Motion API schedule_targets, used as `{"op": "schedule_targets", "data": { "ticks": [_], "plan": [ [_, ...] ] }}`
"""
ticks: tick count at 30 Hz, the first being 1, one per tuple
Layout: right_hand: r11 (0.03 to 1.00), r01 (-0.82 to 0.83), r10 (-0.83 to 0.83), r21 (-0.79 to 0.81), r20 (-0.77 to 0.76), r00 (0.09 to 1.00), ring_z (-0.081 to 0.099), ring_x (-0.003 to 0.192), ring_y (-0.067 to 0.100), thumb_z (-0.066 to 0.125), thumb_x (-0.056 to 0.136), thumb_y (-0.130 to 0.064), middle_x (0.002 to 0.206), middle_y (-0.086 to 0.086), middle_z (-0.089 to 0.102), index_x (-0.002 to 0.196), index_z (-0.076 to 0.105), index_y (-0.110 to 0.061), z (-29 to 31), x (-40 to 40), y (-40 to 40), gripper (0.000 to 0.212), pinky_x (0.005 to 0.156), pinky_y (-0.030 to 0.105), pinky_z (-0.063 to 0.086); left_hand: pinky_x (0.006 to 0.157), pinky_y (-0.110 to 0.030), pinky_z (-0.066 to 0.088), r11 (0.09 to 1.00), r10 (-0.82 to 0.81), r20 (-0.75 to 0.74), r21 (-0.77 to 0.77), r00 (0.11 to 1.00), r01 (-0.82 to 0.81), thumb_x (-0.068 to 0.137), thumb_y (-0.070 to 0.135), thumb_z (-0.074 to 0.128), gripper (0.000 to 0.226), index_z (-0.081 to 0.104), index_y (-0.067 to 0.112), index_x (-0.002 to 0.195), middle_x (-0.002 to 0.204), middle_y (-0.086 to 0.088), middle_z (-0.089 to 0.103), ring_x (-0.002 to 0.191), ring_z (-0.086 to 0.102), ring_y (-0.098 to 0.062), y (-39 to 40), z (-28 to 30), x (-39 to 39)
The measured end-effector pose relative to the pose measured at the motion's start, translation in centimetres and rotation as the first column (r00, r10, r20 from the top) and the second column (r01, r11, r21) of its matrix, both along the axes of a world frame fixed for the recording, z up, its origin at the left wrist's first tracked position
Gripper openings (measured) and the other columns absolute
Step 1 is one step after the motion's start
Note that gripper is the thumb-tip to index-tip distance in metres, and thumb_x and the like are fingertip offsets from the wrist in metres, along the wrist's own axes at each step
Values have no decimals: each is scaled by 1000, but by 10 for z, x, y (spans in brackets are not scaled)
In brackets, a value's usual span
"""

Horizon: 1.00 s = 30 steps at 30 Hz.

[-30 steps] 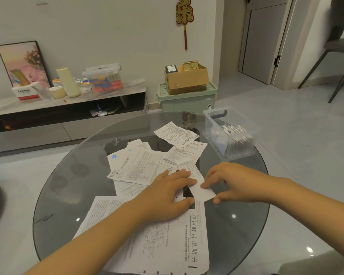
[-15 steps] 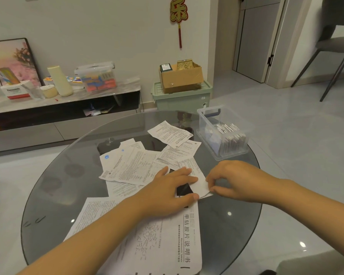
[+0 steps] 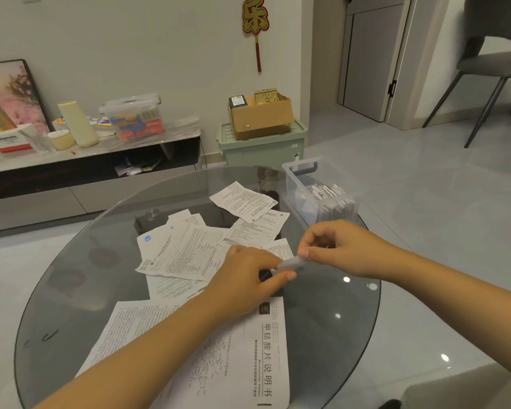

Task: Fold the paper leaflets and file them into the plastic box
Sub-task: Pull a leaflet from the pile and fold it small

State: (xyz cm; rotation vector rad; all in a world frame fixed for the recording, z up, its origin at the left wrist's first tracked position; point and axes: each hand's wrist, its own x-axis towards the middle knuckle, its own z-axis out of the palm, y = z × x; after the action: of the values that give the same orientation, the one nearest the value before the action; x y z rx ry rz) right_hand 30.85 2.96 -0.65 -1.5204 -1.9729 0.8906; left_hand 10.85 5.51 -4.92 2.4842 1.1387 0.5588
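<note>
The right hand (image 3: 335,249) hangs just above the desk (image 3: 331,314) with its fingers curled and its thumb and forefinger pinching the right end of a small folded leaflet (image 3: 291,263), a narrow white strip that is blurred here. The left hand (image 3: 248,280) lies lower, palm down, its fingers reaching rightward and its thumb and fingertips pinching the left end of the same strip, so the two hands meet over it near the middle of the round glass top. Both forearms come in from the near edge, the left one crossing over a large leaflet (image 3: 248,358) printed with bold Chinese characters, the right one slanting in from the lower right. Under and beyond the left hand loose leaflets (image 3: 186,249) lie flat and overlapping, spread toward the far side of the desk, with one sheet (image 3: 244,200) a little apart at the back. At the far right edge of the desk stands the clear plastic box (image 3: 300,184), open on top, with a row of folded leaflets (image 3: 334,199) standing upright inside it. Behind the desk, on the floor by the wall, a cardboard box (image 3: 261,118) sits on a pale green bin (image 3: 261,149), and a low cabinet (image 3: 89,160) to the left carries bottles and a lidded container.
</note>
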Motion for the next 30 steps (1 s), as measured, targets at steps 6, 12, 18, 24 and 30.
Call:
{"op": "schedule_targets", "data": {
  "ticks": [6,12,18,24,30],
  "plan": [
    [993,111,-107,33,-109,988,63,89,6,59,90,-25,96,-8,67,99,64,-26,-3,-3,1,10,79,18,50,75,-23,49,976,195,138,-131,971,-177,92,33,58,16,68,33,105,88,15,69,81,61,0,-3,-1,4],
    [987,85,-101,135,115,988,55,90,5,64,87,-23,108,-14,52,115,58,-32,-16,-10,4,31,74,11,45,87,-20,48,959,268,203,-154,942,-240,82,19,71,61,43,31,135,120,12,52,91,59,-5,2,-8,10],
    [995,-52,8,87,444,896,41,117,13,55,92,-34,123,-5,50,127,58,-27,-23,-14,1,36,97,26,38,96,-16,37,961,249,87,-147,965,-235,86,22,67,59,40,25,139,129,6,50,109,48,-6,7,-9,9],
    [989,-57,-16,136,484,875,43,113,13,52,93,-36,117,-5,53,122,61,-26,-20,-19,1,32,90,23,35,105,-34,20,962,217,-168,-133,962,-240,89,31,63,53,41,33,137,133,8,49,125,35,-16,17,6,15],
    [985,-13,-66,170,450,891,47,103,11,58,88,-37,106,-7,53,108,65,-28,-19,-19,6,22,80,22,39,82,-21,45,919,296,6,-274,955,-284,83,13,68,36,59,33,111,94,12,56,87,54,-7,19,20,19]
  ]
}}
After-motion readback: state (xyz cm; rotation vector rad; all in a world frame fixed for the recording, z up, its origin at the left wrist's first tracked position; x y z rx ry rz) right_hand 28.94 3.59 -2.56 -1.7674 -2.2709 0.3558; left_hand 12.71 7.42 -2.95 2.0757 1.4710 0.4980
